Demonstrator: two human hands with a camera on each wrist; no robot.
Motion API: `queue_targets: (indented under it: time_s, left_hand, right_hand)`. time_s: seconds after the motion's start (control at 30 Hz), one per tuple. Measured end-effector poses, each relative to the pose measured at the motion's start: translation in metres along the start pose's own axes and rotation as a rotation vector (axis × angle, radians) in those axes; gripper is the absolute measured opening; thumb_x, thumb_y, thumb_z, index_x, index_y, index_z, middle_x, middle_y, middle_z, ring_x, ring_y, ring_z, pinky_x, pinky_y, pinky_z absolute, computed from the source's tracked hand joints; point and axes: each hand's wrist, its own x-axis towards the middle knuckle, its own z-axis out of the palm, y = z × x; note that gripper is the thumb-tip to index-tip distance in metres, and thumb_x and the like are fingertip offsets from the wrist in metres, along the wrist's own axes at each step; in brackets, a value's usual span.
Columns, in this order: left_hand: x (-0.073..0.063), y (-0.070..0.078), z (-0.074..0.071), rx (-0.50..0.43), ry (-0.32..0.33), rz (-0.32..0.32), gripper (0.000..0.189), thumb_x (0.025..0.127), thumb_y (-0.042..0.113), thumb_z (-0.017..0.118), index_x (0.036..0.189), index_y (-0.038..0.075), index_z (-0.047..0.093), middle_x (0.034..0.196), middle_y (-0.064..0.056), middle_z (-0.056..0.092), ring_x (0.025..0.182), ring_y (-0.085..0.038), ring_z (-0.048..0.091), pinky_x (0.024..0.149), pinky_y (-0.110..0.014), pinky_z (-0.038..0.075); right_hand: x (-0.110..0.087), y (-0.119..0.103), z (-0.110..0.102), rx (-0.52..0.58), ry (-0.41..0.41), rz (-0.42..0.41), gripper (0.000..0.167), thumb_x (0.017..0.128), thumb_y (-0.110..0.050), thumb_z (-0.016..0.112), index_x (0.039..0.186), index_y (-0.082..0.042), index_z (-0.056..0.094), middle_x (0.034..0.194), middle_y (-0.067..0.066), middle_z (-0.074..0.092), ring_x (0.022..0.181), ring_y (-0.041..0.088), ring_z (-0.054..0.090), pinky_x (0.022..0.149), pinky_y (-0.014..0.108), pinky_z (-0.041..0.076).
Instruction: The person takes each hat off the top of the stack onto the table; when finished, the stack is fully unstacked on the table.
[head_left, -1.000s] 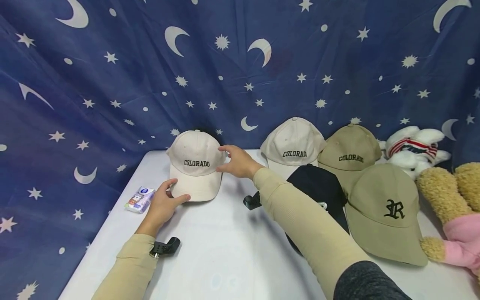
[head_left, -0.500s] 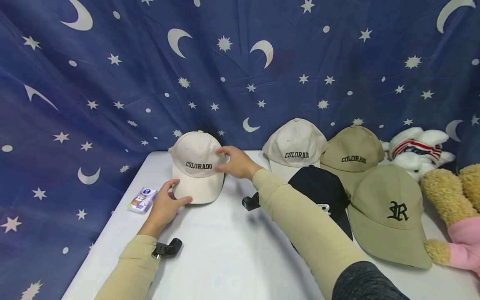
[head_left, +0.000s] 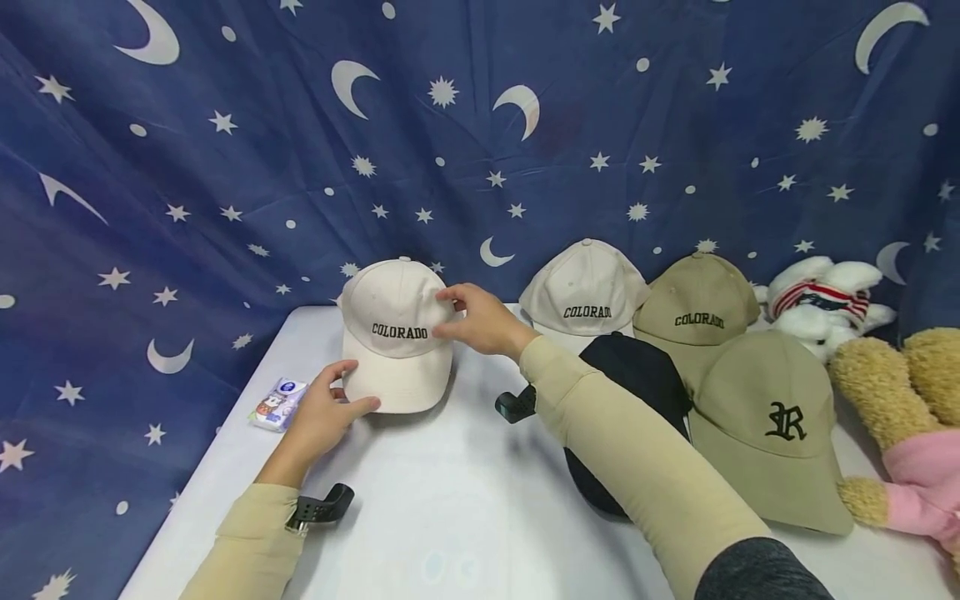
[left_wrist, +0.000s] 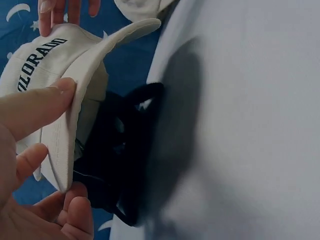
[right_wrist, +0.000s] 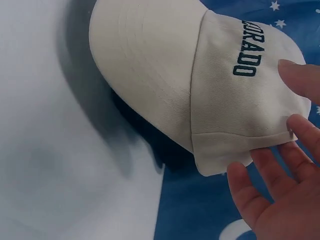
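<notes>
A cream baseball cap [head_left: 396, 379] lettered "COLORADO" in black faces the person at the table's far left. My left hand [head_left: 324, 421] pinches the brim's left edge, thumb on top and fingertips underneath in the left wrist view. At the crown's right side is my right hand [head_left: 486, 321]; its thumb lies on the front panel beside the lettering, and its fingers are at the lower side edge [right_wrist: 245, 142] of the cap. Beneath the cap, the left wrist view shows a dark looped object [left_wrist: 137, 160], largely hidden by the brim.
A small purple tissue pack [head_left: 277, 404] lies left of the cap. On the right stand another cream cap [head_left: 585, 287], two khaki caps [head_left: 697, 296], a black cap [head_left: 633, 367] partly behind the right sleeve, and plush toys [head_left: 885, 392]. A starry blue curtain [head_left: 420, 125] hangs behind the table.
The held cap has shifted slightly right and toward the person, both hands staying on it. The other caps and the tissue pack keep their places on the table.
</notes>
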Motion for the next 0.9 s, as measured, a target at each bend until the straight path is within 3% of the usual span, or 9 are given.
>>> queue_targets:
  time_s: [0.5,0.9]
  left_hand:
    - [-0.024,0.028,0.001,-0.044,-0.045,0.112,0.078,0.084,0.023,0.081,0.15,0.008,0.042,0.141,-0.016,0.04,0.107,-0.027,0.049,0.075,-0.028,0.046]
    - [-0.038,0.046,0.016,-0.099,-0.112,0.167,0.077,0.083,0.014,0.082,0.148,0.005,0.042,0.134,-0.02,0.044,0.092,-0.022,0.055,0.07,-0.025,0.048]
  right_hand:
    - [-0.028,-0.01,-0.033,-0.043,0.027,-0.038,0.058,0.085,-0.021,0.079,0.136,-0.002,0.058,0.136,0.01,0.055,0.122,0.025,0.055,0.102,0.034,0.042]
    - [-0.06,-0.003,-0.055,-0.07,0.051,-0.041,0.057,0.086,-0.019,0.079,0.135,0.0,0.057,0.134,0.012,0.054,0.121,0.026,0.055,0.092,0.035,0.05]
